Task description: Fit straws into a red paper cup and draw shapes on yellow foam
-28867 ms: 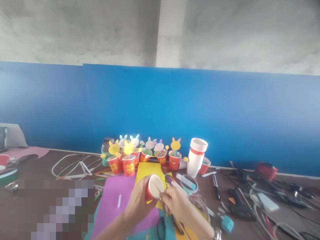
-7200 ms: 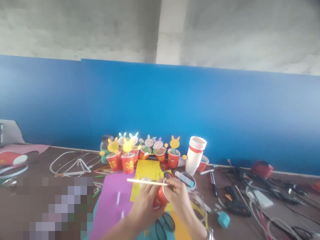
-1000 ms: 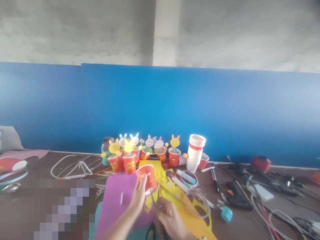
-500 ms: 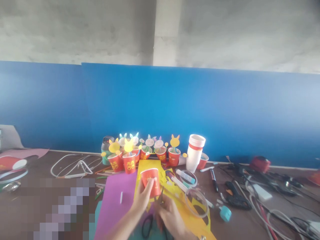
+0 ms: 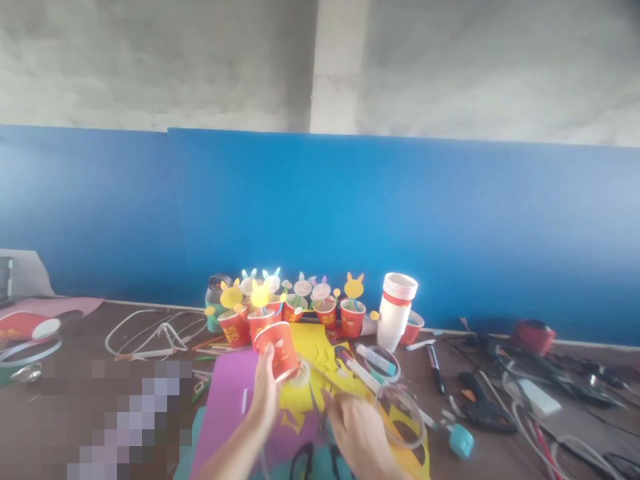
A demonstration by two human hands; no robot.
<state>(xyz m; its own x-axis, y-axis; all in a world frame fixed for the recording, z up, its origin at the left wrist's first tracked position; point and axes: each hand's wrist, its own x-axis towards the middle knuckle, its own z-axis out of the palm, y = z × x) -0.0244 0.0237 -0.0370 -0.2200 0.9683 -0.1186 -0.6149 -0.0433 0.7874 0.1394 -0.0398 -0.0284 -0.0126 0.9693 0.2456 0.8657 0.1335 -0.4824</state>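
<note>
My left hand holds a red paper cup near its base, with the thumb pressed on the printed side. The cup tilts, its white rim upward. My right hand is lower right, back of the hand up, its fingers stretched toward the upper left. Beside and partly under it lies a pair of scissors with black handles, blades pointing away from me. Just right of the cup's base is a roll of clear tape. A yellow paper sheet with cut-outs and a purple sheet lie beneath.
Several red cups with paper animal figures stand along the back. A stack of white cups is to their right. Markers, a large tape ring, a glue gun and tangled cables lie rightward.
The red cup has moved left and tilted in my left hand. My right hand has shifted to the right, off the scissors, which now lie lower in view. The view has moved slightly.
</note>
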